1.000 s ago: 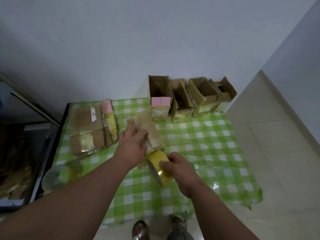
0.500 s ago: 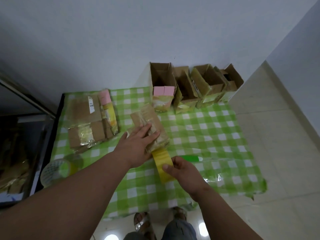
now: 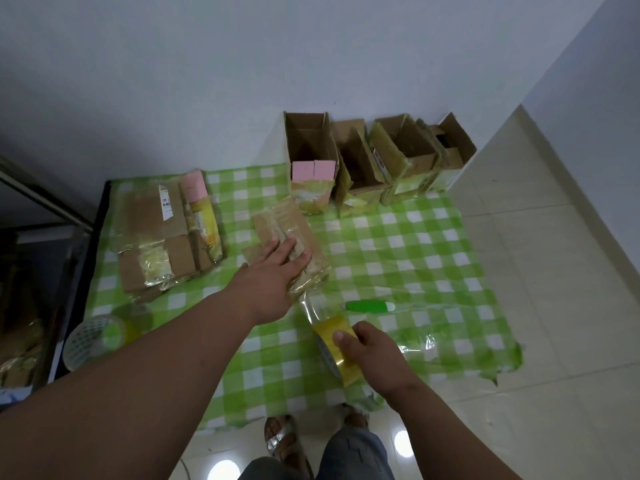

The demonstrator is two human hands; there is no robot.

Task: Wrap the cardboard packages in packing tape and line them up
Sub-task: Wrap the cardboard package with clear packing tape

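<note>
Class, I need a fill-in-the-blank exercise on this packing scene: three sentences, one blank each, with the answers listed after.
1. The left hand presses flat on a cardboard ____ on the checked tablecloth.
2. The right hand grips a roll of yellow ____.
3. The green cutter lies on the cloth, ____ by either hand.

Answers: package; packing tape; untouched

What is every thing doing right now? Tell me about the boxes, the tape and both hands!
Flat package: lying down, pressed by left hand.
Yellow tape roll: gripped by right hand, strip pulled out to the package.
Four boxes: upright, open-topped, in a row.
Green cutter: lying untouched.
Spare roll: lying untouched.
</note>
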